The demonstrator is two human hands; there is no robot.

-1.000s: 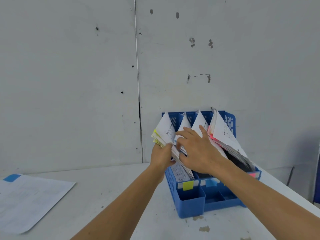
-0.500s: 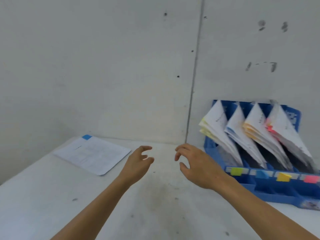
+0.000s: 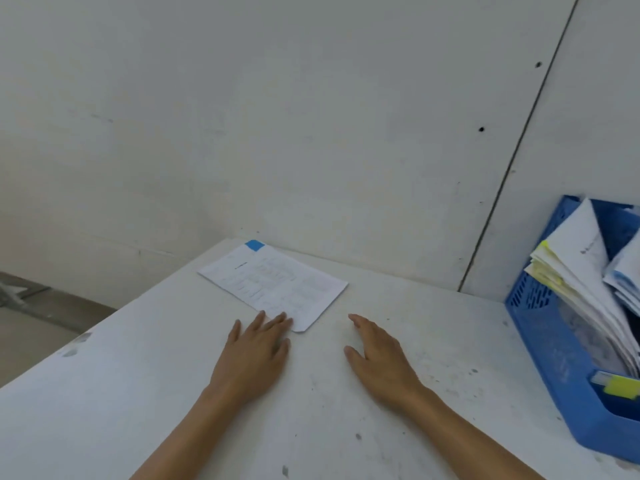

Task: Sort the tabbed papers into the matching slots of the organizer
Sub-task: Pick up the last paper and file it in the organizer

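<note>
The left hand (image 3: 254,356) reaches forward, palm down, fingers straight and close together. The right hand (image 3: 381,362) is level with it and apart, palm down, fingers relaxed, thumb spread toward the left

Shows flat left hand (image 3: 254,355) at lower centre touching white printed sheet with blue tab (image 3: 277,284) on white table (image 3: 138,375), spread right hand (image 3: 379,362) beside, blue plastic organizer (image 3: 554,358) holding tabbed papers (image 3: 571,271) at right edge.

My one head-worn camera looked forward and down, close over the scuffed white worktop (image 3: 311,427), cropping the blue plastic organizer (image 3: 554,358) at right.
</note>
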